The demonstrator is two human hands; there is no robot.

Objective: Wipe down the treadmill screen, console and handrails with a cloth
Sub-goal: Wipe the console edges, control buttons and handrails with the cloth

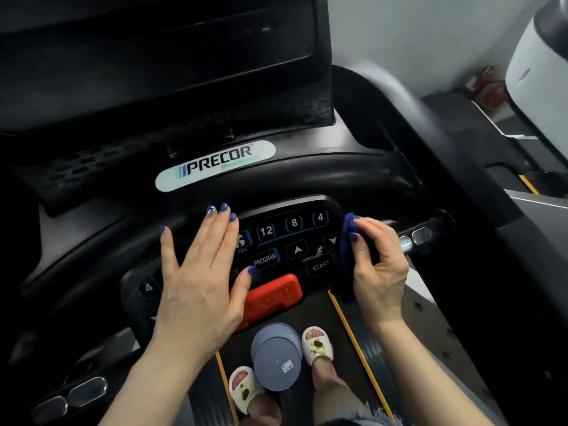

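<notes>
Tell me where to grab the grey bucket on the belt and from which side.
Take the bucket by its round rim, coming straight down from above. It stands upright between the slippers, so its sides are crowded while the top is open. No handle is visible.

My left hand (196, 284) and right hand (379, 269) are bare, forearms uncovered — no sleeves. My nails are painted deep blue; one left nail (211, 210) carries a sparkly gem decoration. On my feet are white open-toed slippers (318, 345) with cartoon figures — frayed denim hem (353, 410) above one leg.
</notes>
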